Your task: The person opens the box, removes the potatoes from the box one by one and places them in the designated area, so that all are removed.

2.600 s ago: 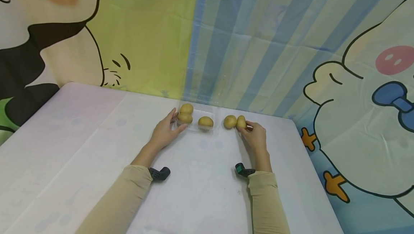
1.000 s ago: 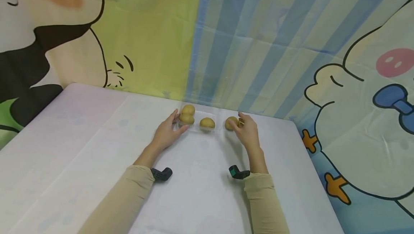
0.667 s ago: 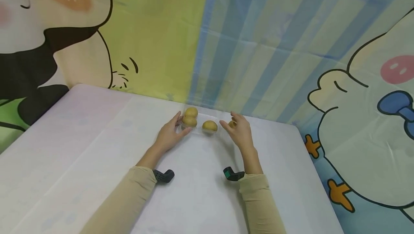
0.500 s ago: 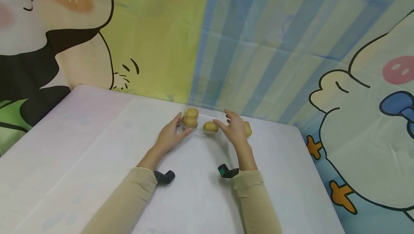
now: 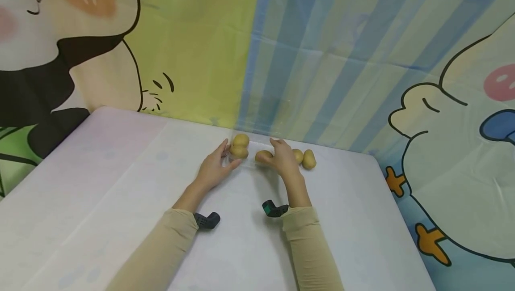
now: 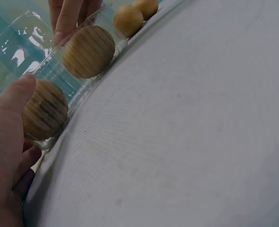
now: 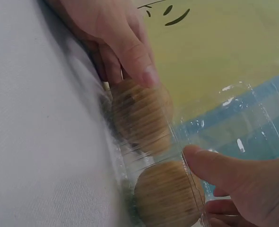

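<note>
The clear tray (image 5: 246,162) stands on the table (image 5: 120,183) close to the curtain (image 5: 322,58), and both hands are at it, one on each end, so I think the tray is being kept in place between them. The left hand (image 5: 212,171) lies at the left end with its thumb against the ribbed wall; in the left wrist view this thumb (image 6: 16,101) presses on the plastic just in front of a potato (image 6: 45,116) inside. The fingers are nearly straight and relaxed, so this hand is open and only touches the tray; it does not grasp anything.

The right hand (image 5: 283,160) comes from the other end, wrist low over the table, palm down. Its fingertips rest at the wall beside the second potato (image 6: 88,51), and in the right wrist view the thumb (image 7: 213,166) sits on the rim above that potato. The fingers look a little bent, but I see nothing held in them; I judge this hand open too.

Behind the right hand, away from the tray, two more potatoes (image 5: 309,159) lie loose on the table, touching one another. Both forearms, in beige sleeves (image 5: 161,246), stretch forward and come closer toward the tray
</note>
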Action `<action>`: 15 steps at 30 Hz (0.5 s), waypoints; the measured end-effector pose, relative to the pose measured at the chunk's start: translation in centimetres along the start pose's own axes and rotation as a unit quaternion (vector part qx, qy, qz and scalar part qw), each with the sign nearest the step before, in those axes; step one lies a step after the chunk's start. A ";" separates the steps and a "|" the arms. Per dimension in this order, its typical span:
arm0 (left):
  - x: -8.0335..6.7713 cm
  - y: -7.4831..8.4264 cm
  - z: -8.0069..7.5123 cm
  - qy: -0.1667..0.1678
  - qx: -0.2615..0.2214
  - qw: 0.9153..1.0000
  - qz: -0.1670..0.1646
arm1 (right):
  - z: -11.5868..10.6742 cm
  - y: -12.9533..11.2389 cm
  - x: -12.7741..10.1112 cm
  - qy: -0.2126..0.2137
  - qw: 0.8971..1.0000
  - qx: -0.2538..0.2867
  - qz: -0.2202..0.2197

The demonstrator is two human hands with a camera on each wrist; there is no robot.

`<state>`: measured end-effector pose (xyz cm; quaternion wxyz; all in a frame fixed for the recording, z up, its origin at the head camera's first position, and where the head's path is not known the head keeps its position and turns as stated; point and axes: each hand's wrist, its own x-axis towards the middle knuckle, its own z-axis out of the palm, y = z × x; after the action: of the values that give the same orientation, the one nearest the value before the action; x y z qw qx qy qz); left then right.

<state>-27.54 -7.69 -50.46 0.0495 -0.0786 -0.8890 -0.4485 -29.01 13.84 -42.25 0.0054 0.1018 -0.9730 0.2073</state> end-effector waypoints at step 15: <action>0.0 0.3 -0.3 -0.003 0.000 1.000 0.001 | 0.1 -1.0 1.0 -0.044 0.998 -0.048 0.025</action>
<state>-27.45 -7.75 -50.06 0.0473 -0.0805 -0.8891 -0.4481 -29.80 12.74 -41.89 -0.0376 0.0865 -0.9833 0.1555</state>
